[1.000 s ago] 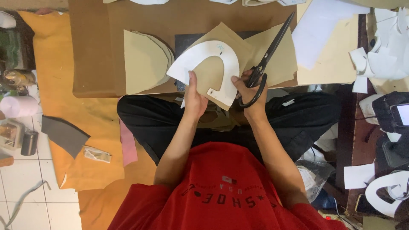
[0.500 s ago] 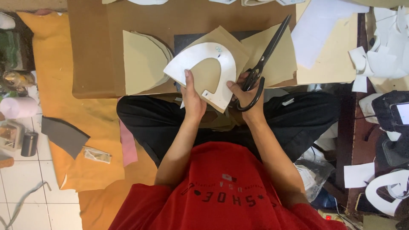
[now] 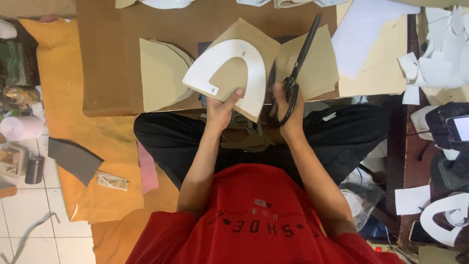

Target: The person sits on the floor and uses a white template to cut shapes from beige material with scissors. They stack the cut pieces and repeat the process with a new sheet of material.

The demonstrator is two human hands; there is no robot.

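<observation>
We see two hands at work above a seated person's lap. The left hand (image 3: 221, 108) pinches one white horseshoe-shaped template (image 3: 229, 73) laid flat against one tan sheet (image 3: 254, 46), held up over the brown board (image 3: 107, 58). The right hand (image 3: 287, 110) is clenched through the handles of one pair of black scissors (image 3: 300, 61), blades pointing away. One stack of tan cut pieces (image 3: 161, 73) lies just left. An orange cloth (image 3: 63, 112) covers white floor tiles (image 3: 24, 215).
</observation>
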